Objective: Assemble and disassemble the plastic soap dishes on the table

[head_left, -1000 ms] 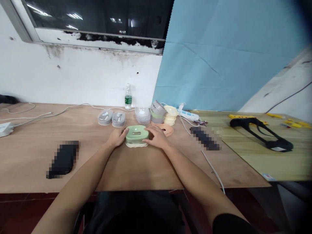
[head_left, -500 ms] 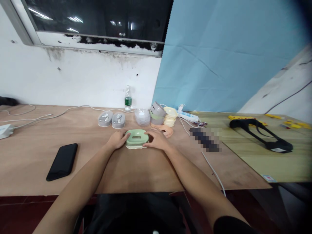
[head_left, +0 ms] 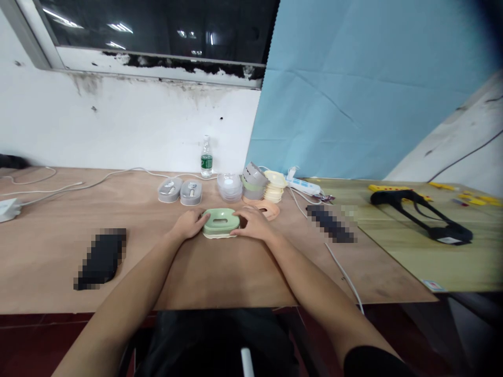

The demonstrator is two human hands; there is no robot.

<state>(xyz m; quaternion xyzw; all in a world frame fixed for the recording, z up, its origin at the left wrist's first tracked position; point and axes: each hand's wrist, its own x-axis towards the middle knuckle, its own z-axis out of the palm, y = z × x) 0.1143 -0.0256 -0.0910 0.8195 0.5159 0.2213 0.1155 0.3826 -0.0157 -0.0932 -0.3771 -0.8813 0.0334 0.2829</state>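
A light green oval plastic piece [head_left: 221, 213] with a slot in its middle lies on the table before me, with a pale rim under it. From the left, my left hand [head_left: 190, 224] grips its end, thumb over the top edge. My right hand [head_left: 254, 224] clasps the opposite end, thumb on the near side and fingers at the back. Just behind that hand lie orange oval pieces [head_left: 272, 209] with an opening, partly hidden. Two grey oval cases [head_left: 191, 193] with clear covers sit behind my left hand.
Clear plastic bowls [head_left: 230, 188], grey pieces [head_left: 254, 174] and stacked cream pieces [head_left: 274, 193] stand at the back. Beyond are a water bottle [head_left: 206, 159] and a white power strip [head_left: 302, 186]. A blurred dark object [head_left: 102, 259] lies left, a black frame [head_left: 416, 209] right.
Both hands keep hold of the green piece, with almost no movement. The view has tilted very slightly, and a white stick-like thing shows more at the bottom edge.
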